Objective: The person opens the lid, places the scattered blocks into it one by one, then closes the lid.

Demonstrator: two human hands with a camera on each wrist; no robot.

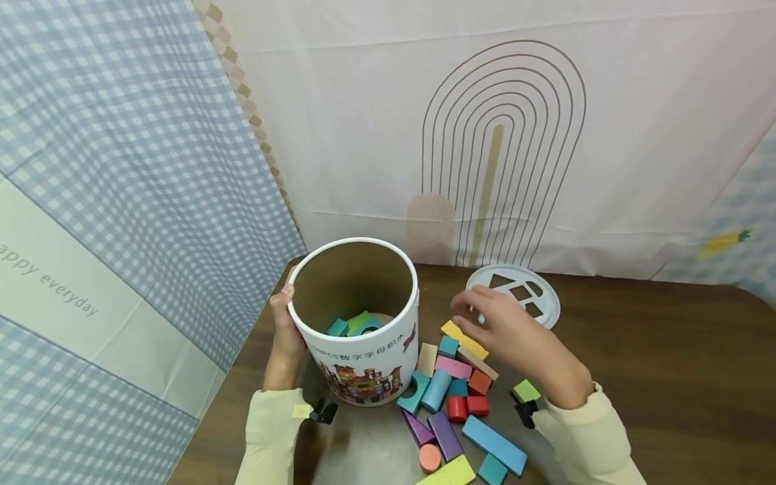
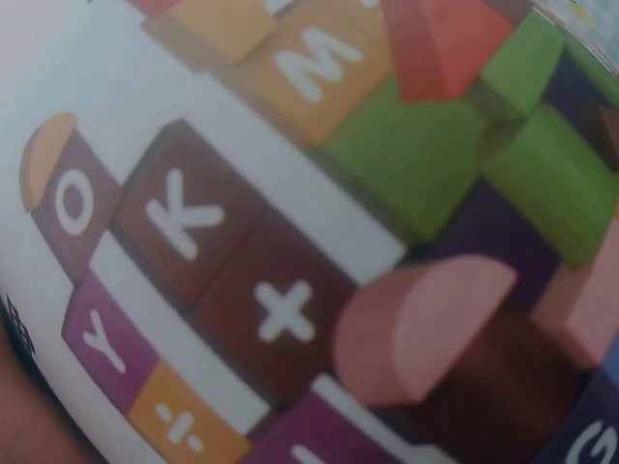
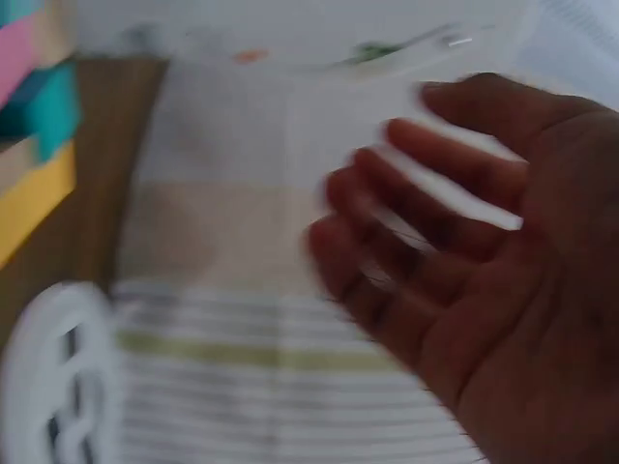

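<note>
A white bucket [image 1: 376,350] with printed block pictures stands tilted on the table, several blocks [image 1: 358,325] lying at its bottom. My left hand [image 1: 287,330] grips its left side, fingertips at the rim. In the left wrist view the bucket's printed wall [image 2: 290,242] fills nearly everything. My right hand [image 1: 506,330] is raised over the right end of the block pile, fingers loosely bent and nothing in them. The right wrist view shows this hand [image 3: 484,251] with its palm bare. Beneath it lies a long yellow block [image 1: 463,339].
Wooden blocks, such as a blue cylinder [image 1: 436,391] and a purple block [image 1: 445,436], are heaped right of the bucket. A round white lid [image 1: 548,303] with cut-out shapes lies behind the right hand. A green block [image 1: 525,391] sits near the right sleeve. Curtains hang behind the table.
</note>
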